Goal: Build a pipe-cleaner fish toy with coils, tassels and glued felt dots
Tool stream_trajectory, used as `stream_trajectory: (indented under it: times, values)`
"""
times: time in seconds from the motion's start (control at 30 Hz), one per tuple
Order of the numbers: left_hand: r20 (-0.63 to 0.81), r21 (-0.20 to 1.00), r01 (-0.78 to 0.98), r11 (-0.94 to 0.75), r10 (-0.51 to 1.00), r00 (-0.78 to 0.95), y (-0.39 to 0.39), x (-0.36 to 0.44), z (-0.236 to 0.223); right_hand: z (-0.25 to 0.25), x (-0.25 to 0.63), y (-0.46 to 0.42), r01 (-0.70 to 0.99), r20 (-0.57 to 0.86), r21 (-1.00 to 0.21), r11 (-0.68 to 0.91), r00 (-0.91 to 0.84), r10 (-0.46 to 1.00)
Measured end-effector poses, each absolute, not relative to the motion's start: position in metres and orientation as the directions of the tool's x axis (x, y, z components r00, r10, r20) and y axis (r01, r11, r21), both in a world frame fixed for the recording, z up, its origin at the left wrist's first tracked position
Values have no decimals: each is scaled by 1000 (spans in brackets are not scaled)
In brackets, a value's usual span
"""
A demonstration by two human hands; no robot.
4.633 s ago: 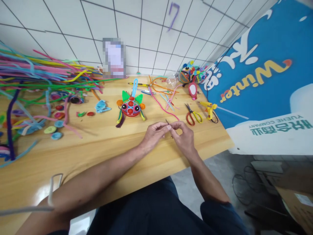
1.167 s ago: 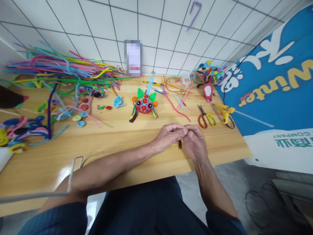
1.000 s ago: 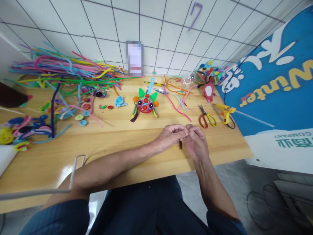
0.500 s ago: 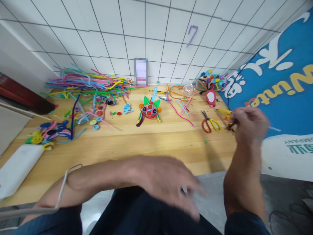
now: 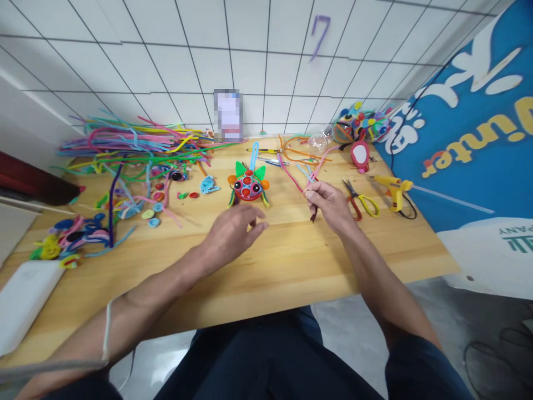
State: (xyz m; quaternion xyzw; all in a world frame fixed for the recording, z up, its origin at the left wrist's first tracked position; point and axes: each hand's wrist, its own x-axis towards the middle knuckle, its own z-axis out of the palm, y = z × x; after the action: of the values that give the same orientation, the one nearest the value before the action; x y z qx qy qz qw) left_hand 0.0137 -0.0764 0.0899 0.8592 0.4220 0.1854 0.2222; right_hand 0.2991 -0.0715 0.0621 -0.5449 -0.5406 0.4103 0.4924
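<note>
At mid-table sits a round craft figure (image 5: 249, 190) with a red base, black eyes, green leaf-like ears, orange balls at the sides and a light blue loop on top. My left hand (image 5: 239, 230) is just in front of it, fingers curved and apart, holding nothing visible. To its right, my right hand (image 5: 327, 204) pinches a short dark brown piece (image 5: 313, 215), perhaps a twisted pipe cleaner; my fingers cover its upper part. Close by my right hand lie scissors (image 5: 361, 201) with one red and one yellow handle.
A yellow glue gun (image 5: 393, 190) lies at the right, with a pink-framed oval (image 5: 359, 155) behind it. Pipe cleaners (image 5: 137, 139) are heaped at the back left. A phone (image 5: 228, 115) leans on the tiled wall. A white device (image 5: 27, 303) lies at the left edge.
My right hand has swung left from beside the glue gun to mid-table with the dark piece. My left hand has risen from above my lap to the front of the craft figure.
</note>
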Motion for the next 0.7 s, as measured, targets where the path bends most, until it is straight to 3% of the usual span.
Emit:
stream_trajectory:
  times: [0.07,0.13,0.23,0.43,0.6,0.7]
  values:
    - [325,426,744,-515,855,405,-65,14,84,52,306,-64,378,152,-919,110,83,985]
    - [425,349,803,-483,845,324,-54,17,79,39,311,-59,564,254,-804,188,42,966]
    - [409,271,843,-464,849,335,-40,29,72,21,311,-57,704,298,-667,244,-47,953]
    - [327,210,883,-420,881,341,-19,39,60,20,312,-71,780,329,-570,259,-71,941]
    - [365,306,854,-420,881,302,-9,22,50,36,372,-95,761,368,-648,16,295,882]
    - [412,403,781,-477,857,311,-9,11,41,31,432,-112,722,391,-647,-247,592,705]
